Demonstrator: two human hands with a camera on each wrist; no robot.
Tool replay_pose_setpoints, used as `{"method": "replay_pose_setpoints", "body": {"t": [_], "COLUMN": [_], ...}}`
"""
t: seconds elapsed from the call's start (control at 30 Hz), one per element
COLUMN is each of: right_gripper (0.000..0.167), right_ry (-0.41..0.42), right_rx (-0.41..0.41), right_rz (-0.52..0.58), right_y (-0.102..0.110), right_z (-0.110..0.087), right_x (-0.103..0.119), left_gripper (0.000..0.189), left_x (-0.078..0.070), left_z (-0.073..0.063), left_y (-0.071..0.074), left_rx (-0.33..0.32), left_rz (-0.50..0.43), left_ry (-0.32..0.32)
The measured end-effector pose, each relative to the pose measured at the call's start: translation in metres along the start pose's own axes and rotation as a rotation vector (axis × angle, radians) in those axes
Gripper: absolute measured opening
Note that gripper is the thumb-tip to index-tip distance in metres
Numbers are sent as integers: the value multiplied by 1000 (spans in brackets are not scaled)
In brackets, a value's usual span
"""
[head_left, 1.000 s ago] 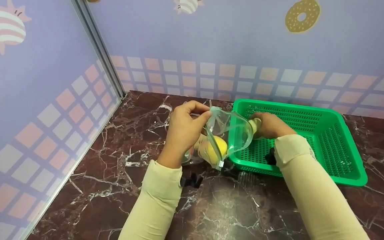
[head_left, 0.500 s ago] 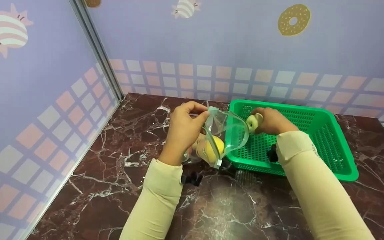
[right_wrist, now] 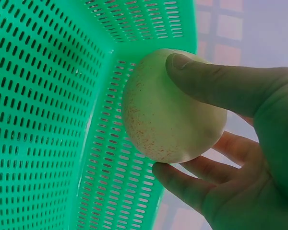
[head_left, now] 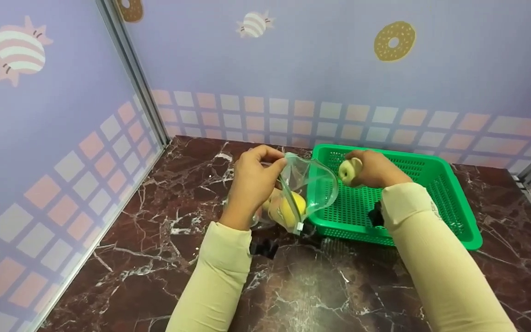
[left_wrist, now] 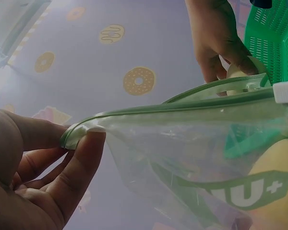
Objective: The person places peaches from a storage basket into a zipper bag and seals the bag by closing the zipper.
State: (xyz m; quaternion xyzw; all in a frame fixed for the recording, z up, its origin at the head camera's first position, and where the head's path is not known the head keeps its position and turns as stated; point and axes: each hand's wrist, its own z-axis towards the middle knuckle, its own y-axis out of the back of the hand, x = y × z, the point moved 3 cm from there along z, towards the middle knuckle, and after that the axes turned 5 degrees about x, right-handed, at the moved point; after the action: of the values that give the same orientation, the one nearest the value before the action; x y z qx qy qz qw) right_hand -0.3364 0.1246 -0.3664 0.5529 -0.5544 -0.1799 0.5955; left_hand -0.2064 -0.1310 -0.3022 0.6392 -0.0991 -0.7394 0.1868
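Observation:
My left hand [head_left: 255, 182] pinches the top edge of a clear zip bag [left_wrist: 149, 143] between thumb and fingers. The bag's mouth gapes toward the basket, and a white slider [head_left: 299, 227] sits at the near end of its green zip. Inside lies a smooth yellow fruit [head_left: 294, 205], with paler contents beside it partly hidden by my left hand. My right hand [head_left: 376, 169] holds a pale green apple [right_wrist: 168, 110] with reddish specks, thumb on one side and fingers on the other. The apple is above the basket's left part, a little right of the bag's mouth.
A green perforated plastic basket [head_left: 466, 221] stands right of the bag, its left rim behind the bag's mouth. Below is a dark red marbled tabletop [head_left: 164, 281]. Patterned lilac walls [head_left: 311, 55] close off the back and left.
The apple has shifted from the bag's rim to slightly right of it, with its dimpled end now showing. My left hand keeps its pinch on the bag. The head view has turned slightly.

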Motion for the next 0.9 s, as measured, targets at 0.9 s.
{"method": "replay_pose_setpoints", "body": {"t": [0.9], "right_gripper": [67], "right_ry": [55], "right_rx": [-94], "right_rz": [15], "right_y": [13], "right_z": [-41], "right_x": [9], "left_gripper": [8], "left_x": [-1], "left_z": [-1], "left_y": [-2], "left_rx": [-17], "left_rz": [-79], "left_ry": [-22]}}
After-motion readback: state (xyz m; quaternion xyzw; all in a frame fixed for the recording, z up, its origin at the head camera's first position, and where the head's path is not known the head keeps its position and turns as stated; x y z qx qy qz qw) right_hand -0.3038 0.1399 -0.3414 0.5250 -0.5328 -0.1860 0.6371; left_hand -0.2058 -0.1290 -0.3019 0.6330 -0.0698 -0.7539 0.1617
